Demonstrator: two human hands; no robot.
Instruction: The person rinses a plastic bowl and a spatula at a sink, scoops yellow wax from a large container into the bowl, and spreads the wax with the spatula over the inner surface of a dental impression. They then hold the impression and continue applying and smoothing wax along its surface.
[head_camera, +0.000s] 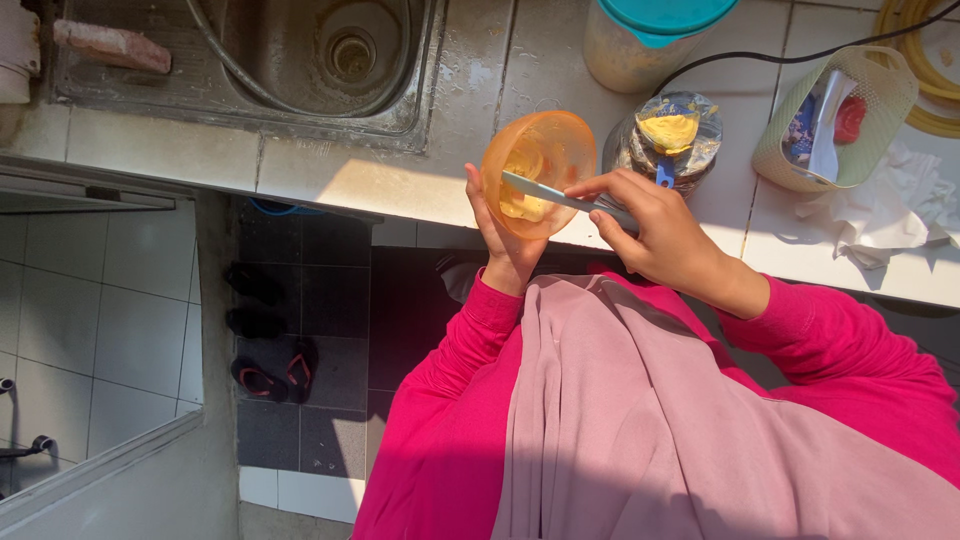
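Best done with the translucent orange plastic bowl (537, 172) kept tilted and steady, cupped from below in the left hand (497, 240), fingers curled on its rim. Long pale-blue plastic spatula (565, 199) pinched shut in the right hand (655, 235), long axis running 4 to 10 o'clock, blade toward 10, dipped in yellow batter above the tiled worktop (420, 180) edge.

Bowl (540, 172) held above the counter's (420, 180) front edge, open jar (665, 145) just right of it, basket (835, 120) farther right, lidded container (650, 40) behind, sink (250, 60) left.
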